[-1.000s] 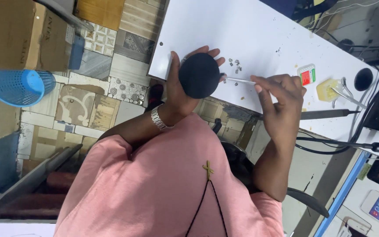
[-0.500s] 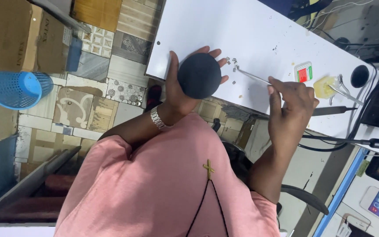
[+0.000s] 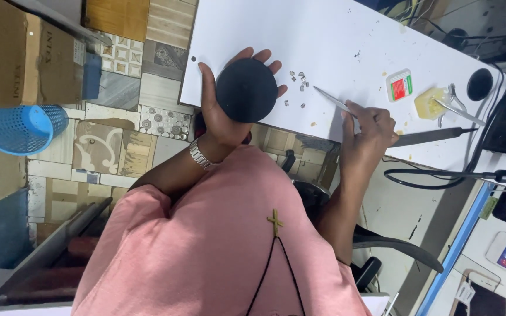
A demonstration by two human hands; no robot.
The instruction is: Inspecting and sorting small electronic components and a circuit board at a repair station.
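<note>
Left hand [image 3: 221, 120] cups a round black disc [image 3: 246, 90] at the near edge of the white worktop [image 3: 335, 41], fingers curled about its rim in a firm grip; right hand [image 3: 370, 126], grip pressed together, pinches slim metal tweezers [image 3: 332, 100] whose tips lie closed on the sheet. Small metal parts [image 3: 297, 81] lie scattered just beside the disc, between it and the tweezer tips. To pick well, judged from this: keep the disc steady, slide the tips low to one part, nip lightly so it does not flick off.
</note>
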